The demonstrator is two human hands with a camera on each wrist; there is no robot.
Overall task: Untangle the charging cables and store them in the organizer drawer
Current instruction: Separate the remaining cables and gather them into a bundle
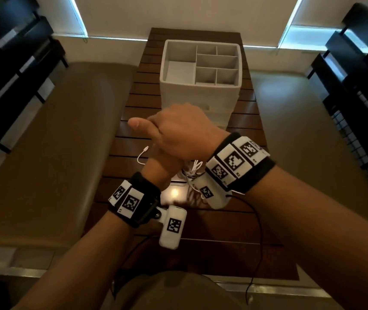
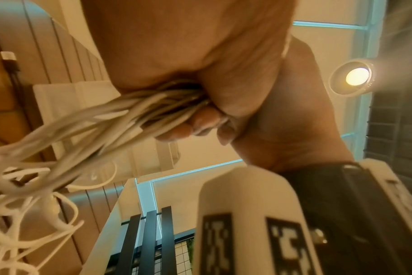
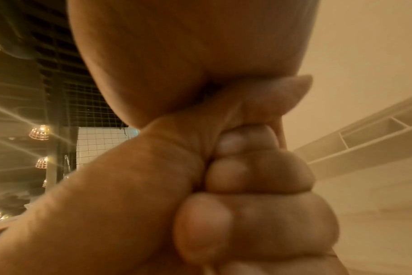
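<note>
Slatted dark wood counter (image 1: 241,139) carries a boxy grey organizer (image 1: 200,63) with square compartments. Right hand (image 1: 178,130) clenched, contents hidden. Left hand (image 2: 200,55) grasps thin white cables (image 2: 139,109), bundle hanging tangled toward the counter.

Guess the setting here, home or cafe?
Probably a cafe or restaurant, not certain: a slatted wooden table beside a long padded bench, dark chairs at the sides, and caged hanging lamps in the right wrist view.
</note>
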